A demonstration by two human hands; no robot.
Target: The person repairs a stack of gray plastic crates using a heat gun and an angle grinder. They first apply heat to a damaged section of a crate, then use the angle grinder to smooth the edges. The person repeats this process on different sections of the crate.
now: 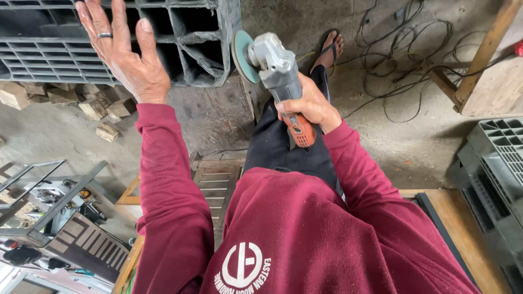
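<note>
My right hand (311,106) grips the orange handle of a grey angle grinder (275,68), whose round green-grey disc (240,55) points left, just off the corner of a grey plastic pallet (185,41). My left hand (124,50) is raised, palm open and fingers spread, with a ring on one finger, in front of the pallet's grid face. It holds nothing. Both arms wear dark red sleeves.
Wood offcuts (98,106) lie on the concrete floor under the pallet. Black cables (403,60) tangle on the floor at right, near a wooden frame (479,60). Another grey pallet (496,174) stands at far right. A metal frame (49,201) and a slatted wooden piece (215,185) sit below.
</note>
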